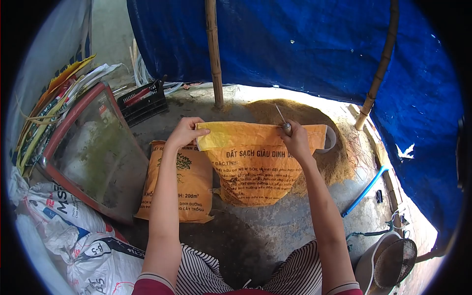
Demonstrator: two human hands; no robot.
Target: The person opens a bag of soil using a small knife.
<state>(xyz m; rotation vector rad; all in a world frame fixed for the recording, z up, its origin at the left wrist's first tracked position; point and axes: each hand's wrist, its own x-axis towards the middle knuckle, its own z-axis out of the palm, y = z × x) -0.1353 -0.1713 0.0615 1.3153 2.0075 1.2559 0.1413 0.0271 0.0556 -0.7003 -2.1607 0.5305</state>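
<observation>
An orange printed soil sack [260, 169] stands upright in front of me, its top edge folded over in a yellow-orange band. My left hand [185, 132] is closed on the sack's top left corner, thumb on the near face. Towards the right end of the top edge, my right hand [296, 141] grips the fold. The same hand holds an awl-like tool [286, 125] with a short rounded handle; its thin metal shaft points up and away. A second orange soil sack [189, 184] sits just left, partly behind my left forearm.
Behind the sack lies a heap of brown grainy material [339, 160] with a white round rim [330, 140] in it. A red-framed glass panel [93, 152] leans at left above white sacks [105, 265]. Bamboo poles [215, 54] stand before a blue tarp [305, 44]. A mesh sieve [395, 263] is lower right.
</observation>
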